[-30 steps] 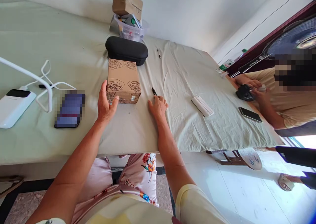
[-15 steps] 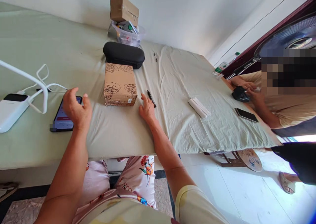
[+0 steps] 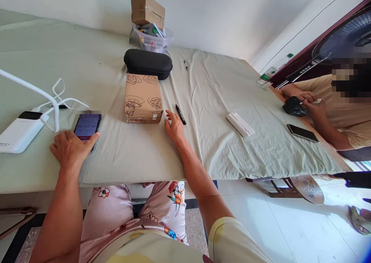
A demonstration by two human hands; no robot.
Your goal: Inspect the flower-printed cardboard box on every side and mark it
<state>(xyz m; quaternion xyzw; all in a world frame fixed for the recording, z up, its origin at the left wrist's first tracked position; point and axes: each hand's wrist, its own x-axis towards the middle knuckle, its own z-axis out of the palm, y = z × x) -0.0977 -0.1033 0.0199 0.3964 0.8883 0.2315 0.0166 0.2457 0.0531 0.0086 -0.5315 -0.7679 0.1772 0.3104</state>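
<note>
Phone [image 3: 87,124]: flat on the sheet [image 3: 220,149] near its front edge, screen up and lit. From the head view, the digits look like a clock readout, though I can't be sure of them. I judge it's placed there to stay in easy sight.

Left hand [image 3: 69,151]: open and relaxed, palm down, gripping nothing. The thumb reaches the phone's lower corner, a touch rather than a hold.

Right hand [image 3: 174,127]: open too, resting on the sheet with its fingers just beside the box's corner. It holds nothing.

Box [image 3: 142,98]: a scribble-marked cardboard box, squared up between the hands, apparently set there within reach of both.

Marker [image 3: 180,114]: black, lying just beyond the right fingertips, close to the box. Whether it's capped is hard to tell.

Rest: a black case [image 3: 147,64] lies behind the box, and a plastic tub [image 3: 152,40] sits further back with a parcel [image 3: 147,11] on top. A small pen [image 3: 185,65] lies nearby. To the left are a power bank [image 3: 20,133] and a white cable [image 3: 68,100]. A white pouch [image 3: 239,123] lies to the right.

Co-worker: their hands [image 3: 307,102] are on a black device [image 3: 294,106] at the far side — not mine — with a second phone [image 3: 303,133] next to them.
</note>
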